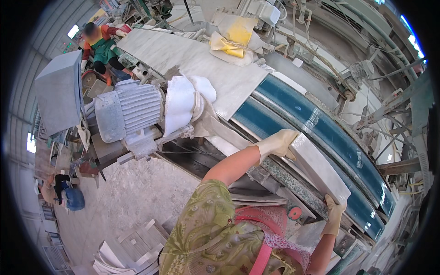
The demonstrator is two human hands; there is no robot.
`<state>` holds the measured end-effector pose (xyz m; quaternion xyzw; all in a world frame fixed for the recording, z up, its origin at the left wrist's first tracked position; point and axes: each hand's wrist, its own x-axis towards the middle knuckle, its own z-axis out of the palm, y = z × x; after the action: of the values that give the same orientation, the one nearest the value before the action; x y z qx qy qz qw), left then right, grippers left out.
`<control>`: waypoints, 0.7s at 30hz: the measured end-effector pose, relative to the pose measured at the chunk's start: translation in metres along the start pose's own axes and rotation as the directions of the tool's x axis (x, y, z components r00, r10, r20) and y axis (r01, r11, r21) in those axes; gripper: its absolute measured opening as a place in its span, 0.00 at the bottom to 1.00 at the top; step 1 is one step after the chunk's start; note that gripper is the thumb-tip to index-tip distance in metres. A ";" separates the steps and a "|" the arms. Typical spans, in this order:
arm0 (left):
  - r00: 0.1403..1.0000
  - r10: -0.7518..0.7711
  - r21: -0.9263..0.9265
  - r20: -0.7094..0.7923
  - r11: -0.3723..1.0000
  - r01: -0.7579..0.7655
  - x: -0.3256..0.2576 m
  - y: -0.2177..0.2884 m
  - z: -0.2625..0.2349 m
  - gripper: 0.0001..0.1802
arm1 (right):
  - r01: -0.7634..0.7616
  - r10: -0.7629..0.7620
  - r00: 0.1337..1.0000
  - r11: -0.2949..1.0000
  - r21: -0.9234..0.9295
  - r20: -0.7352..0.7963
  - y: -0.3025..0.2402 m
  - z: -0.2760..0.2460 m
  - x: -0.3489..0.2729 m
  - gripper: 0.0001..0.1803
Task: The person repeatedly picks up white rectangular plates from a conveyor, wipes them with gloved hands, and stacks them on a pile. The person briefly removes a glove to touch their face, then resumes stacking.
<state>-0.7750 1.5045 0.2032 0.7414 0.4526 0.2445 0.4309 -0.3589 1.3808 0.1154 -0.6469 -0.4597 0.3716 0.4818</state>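
Observation:
Both of my hands wear cream-coloured gloves and hold a long, pale grey-white stone strip (321,169). My left hand (277,144) is closed round its far left end, and my right hand (335,212) grips the near right end from below, fingers partly hidden. Under and beside the strip run two dark blue conveyor belts (316,120), split by a metal rail. Whether the strip rests on the nearer belt or is held just above it, I cannot tell.
Left of my left arm stands a dusty electric motor (137,112) with white cloth (179,106) beside it. A pale stone slab surface (229,85) leads to the belts, with yellow sheeting (239,40) beyond. Stone offcuts (114,252) lie lower left. A person (101,48) sits far left.

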 end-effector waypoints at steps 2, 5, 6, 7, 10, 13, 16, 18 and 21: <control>1.000 0.013 0.023 -0.004 1.000 -0.013 0.001 -0.002 0.001 0.38 | 0.011 -0.011 1.000 1.000 0.002 -0.003 0.003 0.000 0.002 0.22; 0.999 0.032 0.031 -0.017 0.999 -0.031 0.002 -0.007 0.004 0.39 | 0.010 -0.009 1.000 0.999 -0.032 0.006 0.004 -0.002 0.002 0.27; 0.999 0.038 0.025 -0.023 0.999 -0.038 0.002 -0.007 0.005 0.39 | -0.028 0.029 0.999 0.999 -0.038 0.013 0.002 -0.004 0.003 0.32; 0.999 0.043 0.020 -0.029 0.999 -0.042 0.001 -0.008 0.005 0.39 | -0.066 0.067 0.997 0.997 -0.043 0.023 -0.003 -0.005 0.002 0.36; 0.999 0.035 0.014 -0.021 0.999 -0.035 0.002 -0.006 0.006 0.39 | -0.060 0.062 0.998 0.995 -0.077 0.017 -0.019 -0.002 -0.003 0.35; 0.994 0.034 0.162 -0.101 0.987 -0.017 0.000 0.009 0.005 0.34 | -0.063 0.067 0.997 0.994 -0.091 0.037 -0.031 -0.005 -0.006 0.35; 0.999 -0.001 0.097 -0.039 0.995 0.005 -0.004 0.020 -0.003 0.32 | -0.129 0.131 0.990 0.991 -0.041 0.058 -0.038 -0.002 -0.008 0.34; 0.999 -0.017 0.030 -0.030 0.999 0.018 0.000 0.008 0.004 0.32 | -0.141 0.143 0.988 0.989 -0.055 0.053 -0.036 -0.004 -0.007 0.34; 0.999 -0.021 0.045 -0.047 0.999 0.023 -0.004 0.020 -0.001 0.33 | -0.146 0.148 0.987 0.989 -0.023 0.057 -0.025 -0.008 -0.006 0.33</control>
<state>-0.7681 1.4973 0.2215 0.7399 0.4762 0.2466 0.4061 -0.3596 1.3759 0.1416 -0.6724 -0.4282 0.4205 0.4331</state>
